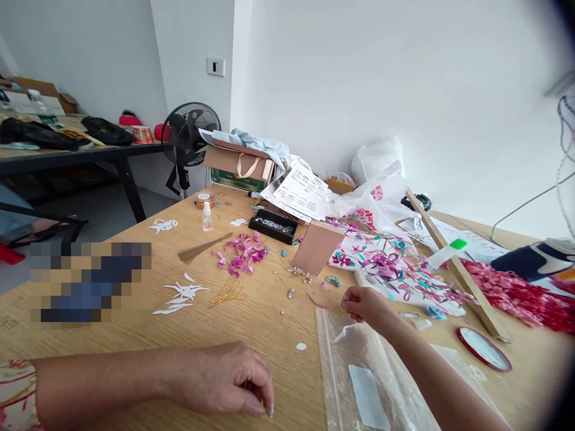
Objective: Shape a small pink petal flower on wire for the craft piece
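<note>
My left hand (231, 377) rests low over the wooden table, its fingers curled and thumb pressed to the fingertips. Anything between them is too small to make out. Farther right, my right hand (366, 305) is closed in a pinch above the top of a clear plastic bag (332, 371); what it grips cannot be made out. A thin red strip (315, 300) and fine wires lie just left of it. Between the hands is a small white oval piece (301, 346). White petal-shaped pieces (182, 294), gold wire (228, 293) and pink petals (242, 254) lie beyond my left hand.
Behind stand a pinkish board (318, 246), a black tray (272, 226) and a small spray bottle (206, 216). Pink and teal flowers (390, 257) cover white plastic at right. A wooden bar (458, 269) and a red-rimmed round lid (484, 348) lie farther right.
</note>
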Demonstrator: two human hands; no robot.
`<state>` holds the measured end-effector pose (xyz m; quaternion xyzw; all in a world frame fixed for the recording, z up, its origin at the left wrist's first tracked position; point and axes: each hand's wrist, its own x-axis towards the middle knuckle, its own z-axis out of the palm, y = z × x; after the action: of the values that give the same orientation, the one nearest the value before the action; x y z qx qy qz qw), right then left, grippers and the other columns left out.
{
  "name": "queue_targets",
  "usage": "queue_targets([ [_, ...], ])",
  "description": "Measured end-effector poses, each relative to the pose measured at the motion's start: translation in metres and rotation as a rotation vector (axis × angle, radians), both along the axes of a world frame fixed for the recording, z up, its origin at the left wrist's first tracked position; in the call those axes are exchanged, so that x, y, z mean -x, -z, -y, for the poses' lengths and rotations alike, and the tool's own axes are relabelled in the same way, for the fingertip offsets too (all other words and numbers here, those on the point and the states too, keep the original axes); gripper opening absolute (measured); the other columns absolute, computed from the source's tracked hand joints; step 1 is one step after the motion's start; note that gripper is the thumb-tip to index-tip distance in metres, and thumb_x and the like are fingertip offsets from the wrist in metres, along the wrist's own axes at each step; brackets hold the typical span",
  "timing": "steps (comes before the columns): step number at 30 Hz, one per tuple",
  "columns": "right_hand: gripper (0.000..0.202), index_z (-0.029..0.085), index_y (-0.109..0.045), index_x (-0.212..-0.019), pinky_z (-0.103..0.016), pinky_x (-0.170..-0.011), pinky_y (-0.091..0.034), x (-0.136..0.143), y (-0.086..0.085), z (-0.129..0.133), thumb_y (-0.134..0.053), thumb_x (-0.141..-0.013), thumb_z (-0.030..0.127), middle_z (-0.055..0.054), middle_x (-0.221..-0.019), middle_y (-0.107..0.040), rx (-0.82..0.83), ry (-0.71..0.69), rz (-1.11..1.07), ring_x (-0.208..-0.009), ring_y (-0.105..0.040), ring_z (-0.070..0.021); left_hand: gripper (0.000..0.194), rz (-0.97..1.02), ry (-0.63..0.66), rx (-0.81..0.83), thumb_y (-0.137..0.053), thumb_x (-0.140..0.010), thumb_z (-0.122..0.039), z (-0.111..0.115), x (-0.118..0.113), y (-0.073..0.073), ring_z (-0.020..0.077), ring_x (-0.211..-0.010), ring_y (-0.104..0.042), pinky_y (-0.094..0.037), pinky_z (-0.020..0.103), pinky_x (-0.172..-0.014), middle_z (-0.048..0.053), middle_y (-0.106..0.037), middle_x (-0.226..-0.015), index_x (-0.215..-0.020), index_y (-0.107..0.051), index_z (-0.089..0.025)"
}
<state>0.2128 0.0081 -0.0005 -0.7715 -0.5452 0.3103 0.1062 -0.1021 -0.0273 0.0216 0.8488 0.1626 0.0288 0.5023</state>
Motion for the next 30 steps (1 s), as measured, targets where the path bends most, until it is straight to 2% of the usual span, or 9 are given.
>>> queue_targets([
  [2,0.015,0.019,-0.045,-0.057,-0.019,-0.041,-0.033,-0.001,0.003,0.0,-0.054,-0.067,0.014,0.008,-0.04,-0.047,-0.051,0.016,-0.066,-0.038,-0.046,-0.0066,0.019,0.006,-0.001,0.004,-0.054,-0.07,-0.012,0.0,0.0,0.001,0.0088,-0.065,-0.05,-0.038,0.015,-0.061,-0.001,-0.058,-0.068,-0.084,-0.065,-0.019],
  [5,0.014,0.02,-0.042,-0.057,-0.019,-0.039,-0.031,-0.001,0.005,0.002,-0.051,-0.062,0.011,0.008,-0.037,-0.047,-0.092,0.037,-0.165,-0.034,-0.043,-0.0068,0.019,0.015,0.001,0.0,-0.054,-0.07,-0.012,0.0,0.0,0.002,0.0088,-0.065,-0.05,-0.037,0.015,-0.061,-0.001,-0.057,-0.068,-0.084,-0.065,-0.019],
  [10,0.011,0.021,-0.04,-0.056,-0.019,-0.038,-0.028,0.001,0.005,0.006,-0.05,-0.058,0.015,0.009,-0.035,-0.044,-0.128,0.075,-0.315,-0.033,-0.038,-0.0063,0.019,0.001,-0.001,0.012,-0.054,-0.07,-0.011,-0.001,-0.001,0.003,0.0085,-0.065,-0.049,-0.037,0.015,-0.061,-0.001,-0.057,-0.068,-0.084,-0.065,-0.017],
  [15,0.017,0.02,-0.042,-0.055,-0.02,-0.04,-0.029,0.006,-0.002,0.011,-0.058,-0.053,0.025,0.008,-0.038,-0.044,-0.16,0.128,-0.47,-0.036,-0.037,-0.0063,0.019,-0.015,-0.047,0.069,-0.054,-0.068,-0.011,-0.001,-0.001,0.002,0.0078,-0.062,-0.047,-0.036,0.016,-0.059,-0.002,-0.055,-0.065,-0.081,-0.066,-0.018],
  [18,0.024,0.019,-0.044,-0.058,-0.021,-0.044,-0.031,0.011,-0.011,0.018,-0.063,-0.053,0.033,0.008,-0.045,-0.045,-0.194,0.151,-0.571,-0.041,-0.04,-0.0062,0.016,0.009,-0.148,0.219,-0.055,-0.067,-0.016,-0.006,-0.005,0.005,0.007,-0.06,-0.045,-0.034,0.017,-0.056,-0.002,-0.053,-0.064,-0.079,-0.066,-0.018],
  [22,0.029,0.019,-0.047,-0.064,-0.02,-0.044,-0.029,0.025,-0.026,0.033,-0.065,-0.056,0.04,0.007,-0.048,-0.044,-0.231,0.152,-0.685,-0.043,-0.038,-0.0059,0.02,0.163,-0.41,0.571,-0.062,-0.064,-0.024,-0.021,-0.018,0.005,0.0049,-0.053,-0.042,-0.034,0.018,-0.055,-0.005,-0.048,-0.059,-0.081,-0.062,-0.015],
  [24,0.029,0.02,-0.048,-0.066,-0.02,-0.044,-0.027,0.035,-0.032,0.041,-0.066,-0.056,0.04,0.007,-0.049,-0.044,-0.249,0.144,-0.757,-0.043,-0.037,-0.0057,0.028,0.285,-0.541,0.682,-0.064,-0.064,-0.029,-0.029,-0.027,0.001,0.0057,-0.057,-0.045,-0.036,0.02,-0.058,-0.003,-0.051,-0.066,-0.087,-0.059,-0.014],
  [26,0.027,0.02,-0.051,-0.067,-0.019,-0.043,-0.026,0.046,-0.036,0.049,-0.069,-0.057,0.037,0.007,-0.049,-0.044,-0.252,0.142,-0.883,-0.043,-0.036,-0.005,0.033,0.395,-0.589,0.795,-0.064,-0.064,-0.031,-0.036,-0.036,-0.003,0.0061,-0.062,-0.048,-0.037,0.022,-0.063,-0.001,-0.053,-0.072,-0.091,-0.057,-0.014],
  [30,0.023,0.02,-0.053,-0.067,-0.017,-0.043,-0.025,0.064,-0.036,0.06,-0.071,-0.057,0.031,0.008,-0.049,-0.044,-0.202,0.148,-1.052,-0.043,-0.036,-0.0035,0.031,0.565,-0.541,0.996,-0.062,-0.067,-0.035,-0.041,-0.056,-0.007,0.0067,-0.067,-0.05,-0.037,0.022,-0.065,0.002,-0.054,-0.08,-0.088,-0.059,-0.012],
])
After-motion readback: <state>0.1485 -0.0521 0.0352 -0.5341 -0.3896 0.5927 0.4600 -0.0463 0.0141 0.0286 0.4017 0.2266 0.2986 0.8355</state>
